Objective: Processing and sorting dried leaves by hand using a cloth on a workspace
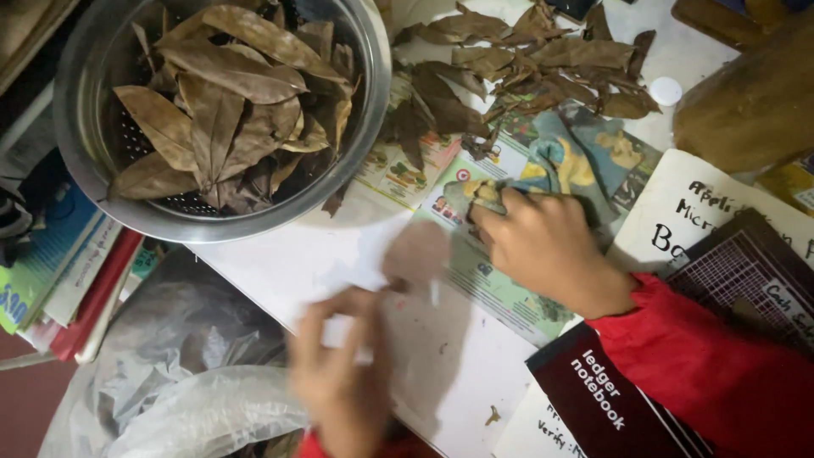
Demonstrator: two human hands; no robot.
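Pinching a blurred brown leaf (415,253) by its stem end, left hand (339,382) closed on it over white paper (297,263). Pressing a patterned cloth (543,170), right hand (543,246) clamped, probably for wiping. Beyond: colander (373,68) of leaves, loose leaf pile (543,59).
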